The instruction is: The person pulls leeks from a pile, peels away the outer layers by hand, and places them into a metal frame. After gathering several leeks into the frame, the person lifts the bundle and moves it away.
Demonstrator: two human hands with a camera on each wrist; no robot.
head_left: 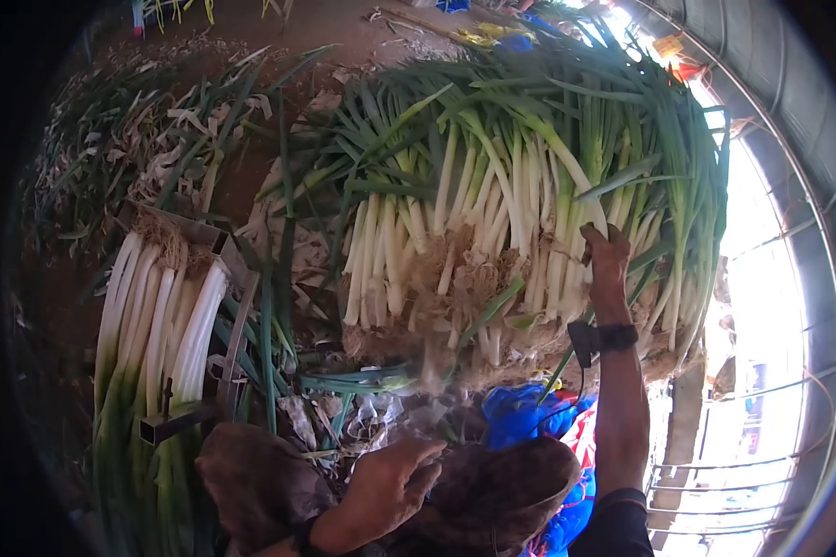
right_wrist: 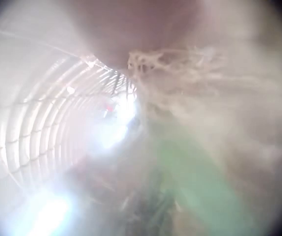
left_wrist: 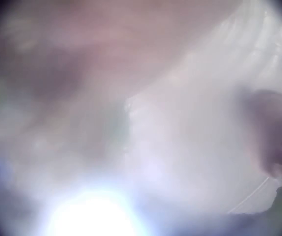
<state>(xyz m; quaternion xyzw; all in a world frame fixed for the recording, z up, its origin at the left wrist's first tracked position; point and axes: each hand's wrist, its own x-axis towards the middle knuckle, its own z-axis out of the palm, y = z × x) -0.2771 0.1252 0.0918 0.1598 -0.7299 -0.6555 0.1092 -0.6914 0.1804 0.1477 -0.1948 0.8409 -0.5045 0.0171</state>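
Observation:
A large heap of green onions [head_left: 520,200], with white stalks, shaggy roots and long green leaves, lies in front of the person in the head view. At its right side the right hand [head_left: 608,260], fingers curled, grips the white lower end of one green onion [head_left: 571,167]. Some green leaf [right_wrist: 195,177] and pale roots [right_wrist: 151,61] show hazily in the right wrist view. The left hand [head_left: 385,492] hangs over the person's knees, its fingers loosely bent and holding nothing. The left wrist view is mostly blurred.
To the left, a bundle of cleaner green onions [head_left: 158,316] lies in a metal frame [head_left: 181,422]. Leaf trimmings [head_left: 158,139] cover the ground beyond it. Blue plastic [head_left: 515,413] is beside the knee, and a ribbed tunnel wall [head_left: 790,139] curves along the right.

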